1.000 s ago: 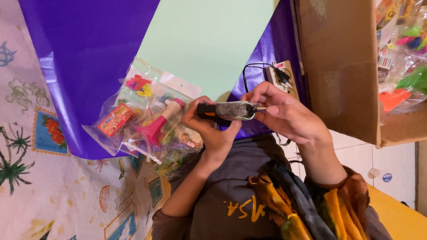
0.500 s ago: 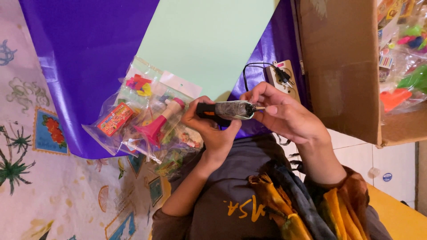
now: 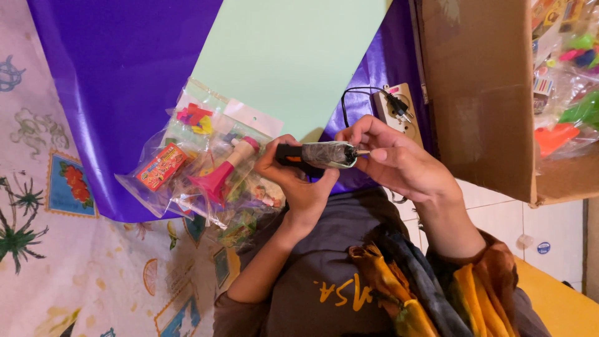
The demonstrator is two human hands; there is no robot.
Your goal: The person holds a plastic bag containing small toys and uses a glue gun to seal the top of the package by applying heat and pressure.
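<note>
Left hand (image 3: 299, 181) grips the black glue gun with foil-wrapped barrel (image 3: 321, 154), fingers clenched around its handle, held over the lap just beside the clear plastic bag of small colourful toys (image 3: 203, 165). Right hand (image 3: 399, 162) pinches the gun's metal nozzle tip (image 3: 362, 151) between fingertips. White power strip with black plug (image 3: 396, 109) sits behind on purple sheet (image 3: 118, 75).

Home craft corner: patterned floor mat (image 3: 56, 262), cardboard box (image 3: 480, 93) of packaged toys (image 3: 568, 75).
</note>
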